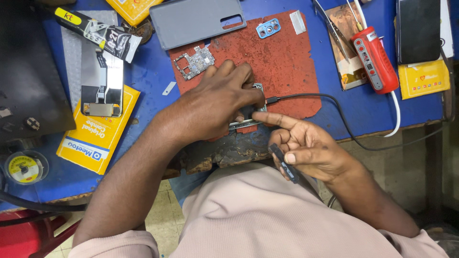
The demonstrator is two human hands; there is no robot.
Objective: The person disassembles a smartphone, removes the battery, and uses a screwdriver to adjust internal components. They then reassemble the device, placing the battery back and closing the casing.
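My left hand (217,102) lies over a small phone frame part (248,114) on the red work mat (287,57), fingers curled down on it and hiding most of it. A black cable (311,97) plugs into that part from the right. My right hand (306,145) is just below; its index finger points at the part's lower edge while thumb and other fingers pinch a small dark flat component (282,162). A bare circuit board (193,63) sits on the mat to the upper left of my left hand.
A grey phone back cover (196,21) and blue camera bezel (267,27) lie at the mat's top. A red tool (375,59), tweezers (334,28) and a black phone (418,28) are right. A glue tube (95,31), screen assembly (101,86), yellow box (93,134) and solder wick reel (24,167) are left.
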